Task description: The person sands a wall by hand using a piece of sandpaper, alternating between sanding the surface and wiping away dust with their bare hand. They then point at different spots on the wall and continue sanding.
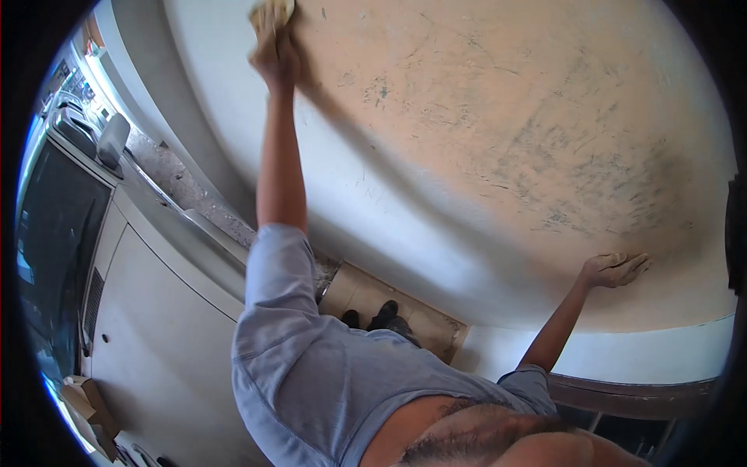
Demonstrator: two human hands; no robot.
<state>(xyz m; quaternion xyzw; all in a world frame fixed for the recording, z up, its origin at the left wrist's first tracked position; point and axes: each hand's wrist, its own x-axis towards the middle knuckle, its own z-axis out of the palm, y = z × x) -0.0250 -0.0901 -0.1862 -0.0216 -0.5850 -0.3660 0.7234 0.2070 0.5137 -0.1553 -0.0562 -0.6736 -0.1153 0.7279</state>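
My left hand (275,43) is raised at the top left against the wall, fingers closed around a yellowish pad (288,9) that the frame edge partly cuts off. My right hand (617,270) is lower on the right, close to the wall, with dusty fingers loosely stretched out and nothing visible in it. Between them spreads the tan patch of the wall (436,101), marked by dark scratches and smudges, densest toward the right. Whether the right fingers touch the surface is unclear.
A pale vehicle (163,311) with a dark windshield (54,249) and a mirror (114,140) stands on the left. Cardboard (92,405) lies at lower left. Dark shoes (385,313) rest on a tiled floor (354,294). A dark brown frame (630,395) is at lower right.
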